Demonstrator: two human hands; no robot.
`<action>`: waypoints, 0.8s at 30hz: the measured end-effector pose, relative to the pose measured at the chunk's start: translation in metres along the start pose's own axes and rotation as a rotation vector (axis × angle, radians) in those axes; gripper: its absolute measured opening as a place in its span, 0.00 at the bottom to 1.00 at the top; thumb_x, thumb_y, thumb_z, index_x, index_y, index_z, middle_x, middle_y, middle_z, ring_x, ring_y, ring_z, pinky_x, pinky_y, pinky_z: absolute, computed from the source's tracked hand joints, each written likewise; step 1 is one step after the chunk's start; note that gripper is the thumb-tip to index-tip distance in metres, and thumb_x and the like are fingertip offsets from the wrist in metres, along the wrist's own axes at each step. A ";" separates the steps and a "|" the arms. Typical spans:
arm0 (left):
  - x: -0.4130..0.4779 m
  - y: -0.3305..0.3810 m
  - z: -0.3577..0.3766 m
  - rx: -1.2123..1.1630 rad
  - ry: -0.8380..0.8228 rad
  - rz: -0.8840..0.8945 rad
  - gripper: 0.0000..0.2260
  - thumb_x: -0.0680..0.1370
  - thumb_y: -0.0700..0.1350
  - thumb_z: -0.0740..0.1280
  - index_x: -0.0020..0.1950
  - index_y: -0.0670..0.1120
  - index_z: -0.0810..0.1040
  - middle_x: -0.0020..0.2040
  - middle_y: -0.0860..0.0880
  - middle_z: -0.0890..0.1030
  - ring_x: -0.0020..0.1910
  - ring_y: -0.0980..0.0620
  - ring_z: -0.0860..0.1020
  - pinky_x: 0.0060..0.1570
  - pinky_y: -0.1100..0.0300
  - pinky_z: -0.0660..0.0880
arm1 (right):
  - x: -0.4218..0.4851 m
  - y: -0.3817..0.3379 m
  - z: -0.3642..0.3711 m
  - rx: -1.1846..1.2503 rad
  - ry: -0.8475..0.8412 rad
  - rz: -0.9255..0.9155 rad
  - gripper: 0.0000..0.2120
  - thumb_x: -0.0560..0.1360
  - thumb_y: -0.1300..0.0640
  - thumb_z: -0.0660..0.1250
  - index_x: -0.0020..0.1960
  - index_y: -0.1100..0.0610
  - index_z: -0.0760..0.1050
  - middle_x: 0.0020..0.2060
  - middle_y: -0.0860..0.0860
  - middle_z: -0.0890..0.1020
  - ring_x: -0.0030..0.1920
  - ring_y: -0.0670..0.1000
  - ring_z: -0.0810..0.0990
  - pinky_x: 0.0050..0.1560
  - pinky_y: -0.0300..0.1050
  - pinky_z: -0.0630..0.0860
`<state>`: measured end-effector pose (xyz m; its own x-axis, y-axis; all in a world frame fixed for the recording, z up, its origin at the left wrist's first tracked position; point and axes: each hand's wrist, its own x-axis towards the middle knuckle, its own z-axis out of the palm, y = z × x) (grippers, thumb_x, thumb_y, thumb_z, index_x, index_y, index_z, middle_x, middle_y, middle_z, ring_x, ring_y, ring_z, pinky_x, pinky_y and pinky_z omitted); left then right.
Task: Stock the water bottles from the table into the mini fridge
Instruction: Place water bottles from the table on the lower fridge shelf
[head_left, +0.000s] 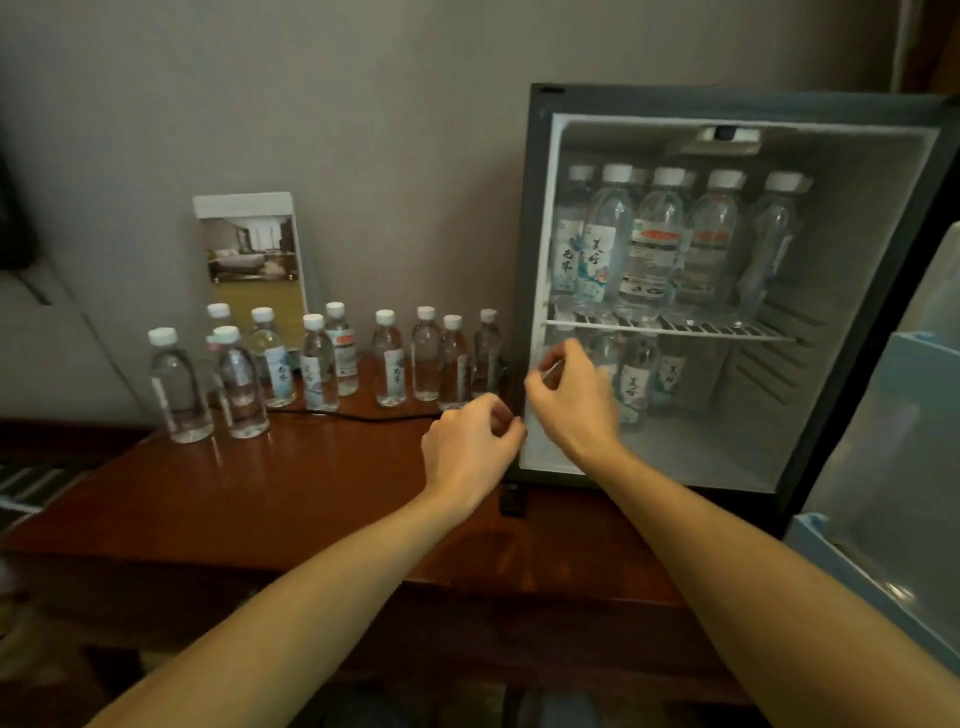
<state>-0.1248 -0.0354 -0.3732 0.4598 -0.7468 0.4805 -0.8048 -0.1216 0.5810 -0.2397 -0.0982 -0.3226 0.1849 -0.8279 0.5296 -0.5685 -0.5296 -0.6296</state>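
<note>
Several small water bottles (388, 364) with white caps stand in a loose row at the back of the brown wooden table (260, 493). To their right the mini fridge (531, 260) stands open. Several bottles (654, 244) fill its upper wire shelf (701, 328), and a few more bottles (636, 374) stand on its floor at the left. My left hand (470, 447) hovers over the table just below the rightmost table bottles, its fingers loosely curled and holding nothing. My right hand (571, 400) is at the fridge's lower left opening, in front of the floor bottles, also loosely curled and empty.
A standing brochure card (254, 249) leans on the wall behind the bottles. A black cable (337, 414) runs along the table toward the fridge. The fridge door (893, 441), with pale blue shelves, hangs open at the far right.
</note>
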 end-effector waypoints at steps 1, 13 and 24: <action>-0.003 -0.012 -0.011 0.010 0.027 -0.023 0.10 0.78 0.61 0.67 0.49 0.56 0.80 0.44 0.56 0.85 0.49 0.50 0.83 0.46 0.53 0.78 | -0.005 -0.010 0.010 0.001 -0.030 -0.026 0.05 0.79 0.50 0.68 0.48 0.49 0.72 0.35 0.45 0.79 0.40 0.49 0.80 0.41 0.51 0.78; -0.023 -0.209 -0.109 -0.106 0.080 -0.340 0.19 0.75 0.57 0.73 0.63 0.56 0.75 0.62 0.55 0.78 0.64 0.53 0.77 0.60 0.53 0.74 | -0.042 -0.118 0.181 0.114 -0.505 -0.112 0.19 0.77 0.48 0.72 0.65 0.51 0.74 0.56 0.47 0.82 0.55 0.49 0.81 0.56 0.51 0.80; 0.032 -0.326 -0.115 -0.330 0.132 -0.546 0.28 0.75 0.49 0.77 0.73 0.51 0.72 0.69 0.50 0.77 0.70 0.52 0.75 0.63 0.59 0.71 | 0.000 -0.167 0.321 0.265 -0.561 -0.073 0.33 0.74 0.46 0.76 0.74 0.54 0.68 0.68 0.51 0.78 0.68 0.53 0.77 0.66 0.52 0.76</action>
<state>0.1949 0.0553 -0.4718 0.8294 -0.5449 0.1235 -0.2943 -0.2382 0.9255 0.1125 -0.0691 -0.4000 0.6492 -0.7207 0.2429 -0.3337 -0.5570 -0.7605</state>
